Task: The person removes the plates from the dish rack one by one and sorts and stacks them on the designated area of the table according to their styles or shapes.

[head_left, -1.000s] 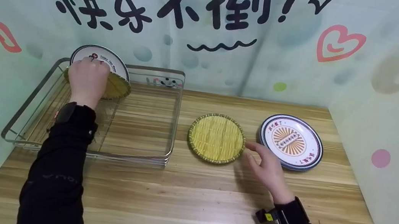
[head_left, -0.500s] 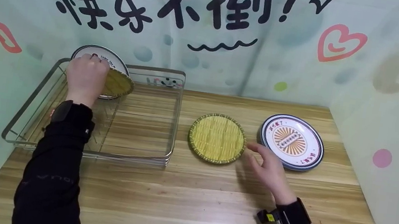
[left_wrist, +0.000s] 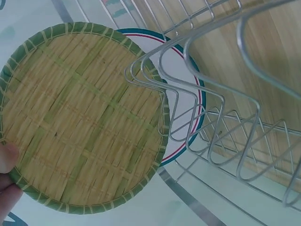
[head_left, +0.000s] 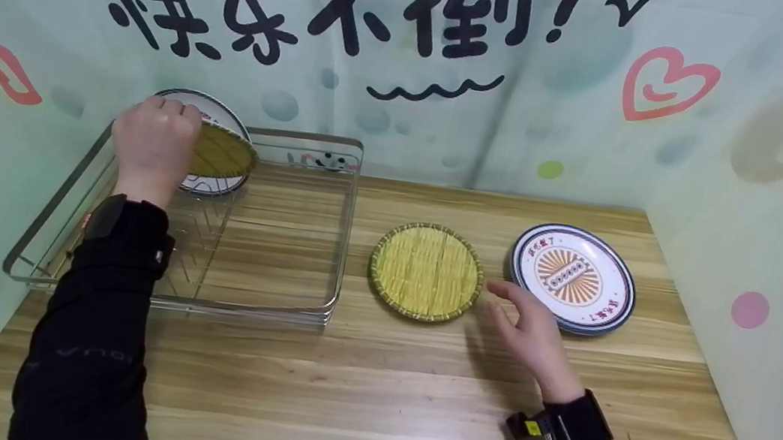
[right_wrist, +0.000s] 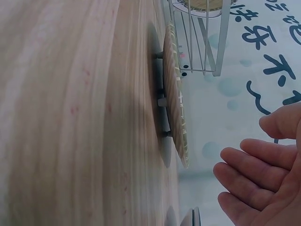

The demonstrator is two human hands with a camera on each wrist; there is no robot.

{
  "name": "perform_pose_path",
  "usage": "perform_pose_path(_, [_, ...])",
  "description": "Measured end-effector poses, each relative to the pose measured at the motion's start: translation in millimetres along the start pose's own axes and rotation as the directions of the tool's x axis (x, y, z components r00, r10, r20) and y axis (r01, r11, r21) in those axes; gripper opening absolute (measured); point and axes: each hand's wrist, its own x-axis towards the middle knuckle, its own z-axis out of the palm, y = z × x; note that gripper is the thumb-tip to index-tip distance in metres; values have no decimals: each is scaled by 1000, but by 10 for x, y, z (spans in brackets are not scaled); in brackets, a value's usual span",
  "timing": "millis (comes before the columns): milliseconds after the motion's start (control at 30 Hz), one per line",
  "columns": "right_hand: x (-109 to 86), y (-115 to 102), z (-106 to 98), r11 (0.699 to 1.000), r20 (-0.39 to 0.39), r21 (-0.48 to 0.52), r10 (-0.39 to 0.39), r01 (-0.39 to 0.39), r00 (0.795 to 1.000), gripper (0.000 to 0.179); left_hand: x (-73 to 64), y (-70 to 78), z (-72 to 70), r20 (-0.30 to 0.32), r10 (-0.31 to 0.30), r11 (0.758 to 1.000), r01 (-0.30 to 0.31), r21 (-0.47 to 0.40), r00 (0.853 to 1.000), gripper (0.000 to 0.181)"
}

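My left hand (head_left: 155, 147) pinches the edge of a round woven bamboo mat (left_wrist: 84, 117), its fingertips showing at the mat's rim in the left wrist view. The mat is tilted in front of a white plate (left_wrist: 186, 101) with a dark rim, which stands upright at the back left of the wire dish rack (head_left: 343, 244). My right hand (head_left: 527, 336) holds nothing; its fingers are relaxed beside a second round woven mat (head_left: 426, 271). This mat sits on short feet (right_wrist: 162, 101) on the table.
Right of my right hand lies a short stack of plates (head_left: 573, 278) with blue rims and an orange sunburst print. Wire dividers (left_wrist: 207, 108) rise inside the rack. A printed backdrop (head_left: 419, 125) borders the wooden table (head_left: 351, 412) at the back and sides.
My left hand has moved left and slightly up with the woven mat, tilting it and uncovering more of the plate's lower part. The right hand has stayed almost still.
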Motion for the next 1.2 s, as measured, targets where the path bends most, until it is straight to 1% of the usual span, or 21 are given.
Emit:
perform_pose_path(167, [0, 2, -8, 1000, 4, 2, 7, -7, 1000, 30, 36, 9, -67, -43, -19, 1000, 18, -24, 999, 27])
perform_pose_path(300, [12, -10, -13, 1000, 9, 2, 10, -10, 1000, 31, 59, 19, -111, -92, -63, 997, 59, -49, 994, 29])
perform_pose_path(500, [24, -26, -20, 1000, 14, 5, 11, -11, 1000, 31, 75, 15, -193, -119, -114, 990, 102, -101, 986, 34])
perform_pose_path(567, [27, -32, -24, 1000, 11, 6, 7, -7, 1000, 31, 78, 13, -232, -131, -122, 988, 108, -109, 984, 37])
perform_pose_path(733, [31, -45, -30, 1000, 13, 6, 0, 0, 1000, 30, 66, 51, -340, -158, -189, 976, 167, -143, 969, 44])
perform_pose_path(867, [41, -55, -25, 1000, 10, 0, -7, 7, 1000, 29, 60, 103, -433, -179, -254, 959, 222, -179, 951, 44])
perform_pose_path(967, [48, -62, -22, 1000, 6, -1, -7, 7, 1000, 29, 62, 131, -486, -185, -281, 948, 242, -204, 942, 44])
perform_pose_path(1200, [53, -84, -20, 1000, 6, 10, -10, 10, 1000, 29, 59, 198, -599, -190, -289, 939, 239, -249, 938, 46])
